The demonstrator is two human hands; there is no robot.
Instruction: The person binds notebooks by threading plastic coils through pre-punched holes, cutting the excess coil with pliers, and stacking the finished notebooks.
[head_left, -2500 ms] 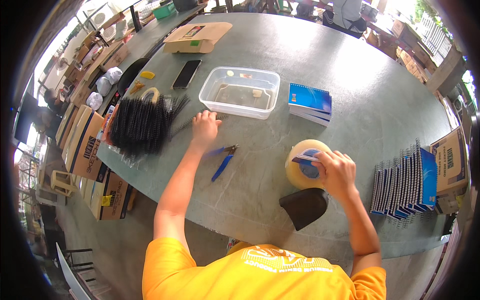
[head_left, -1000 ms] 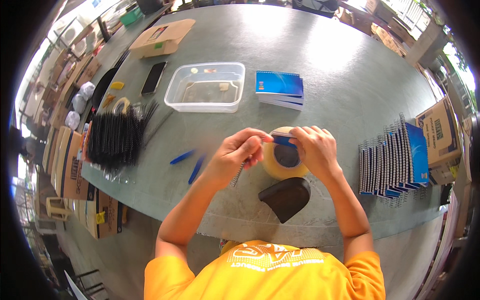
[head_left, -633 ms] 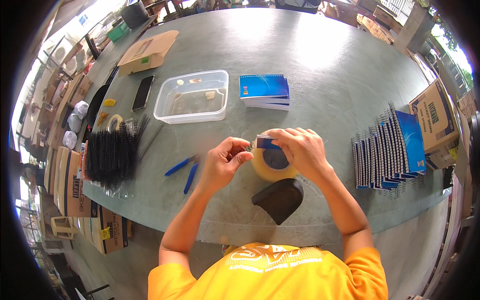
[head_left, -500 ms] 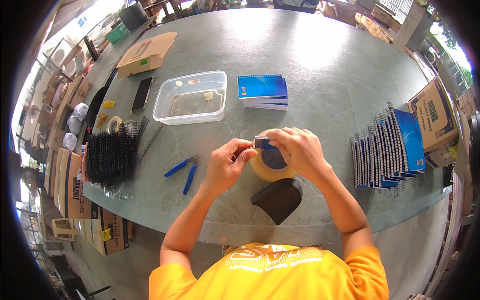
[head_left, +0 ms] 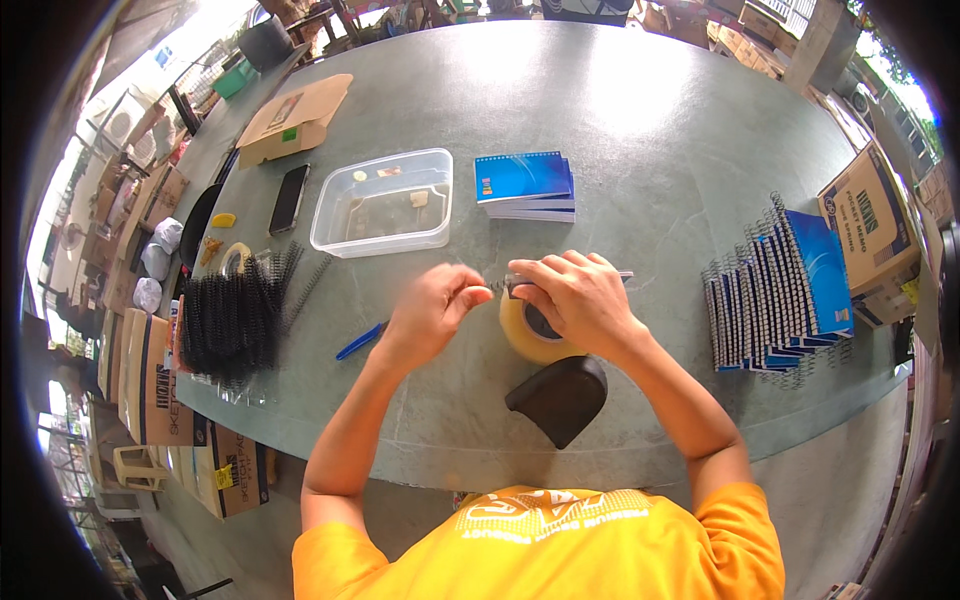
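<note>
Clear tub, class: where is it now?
In the head view, the tub stands left of centre on the table, between the phone and the flat blue notebooks.

Hands above a tape roll (head_left: 527,341).
Right hand (head_left: 585,300) grips a notepad (head_left: 626,275); left hand (head_left: 430,315) is beside a coil (head_left: 497,285).

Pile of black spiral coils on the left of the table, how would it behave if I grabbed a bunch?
The pile of black spiral coils would probably feel light for its bulk, since the strands look thin and open. Neighbours may snag or tangle, as they lie packed closely together. A single one would likely flex, being long and slim.
</note>
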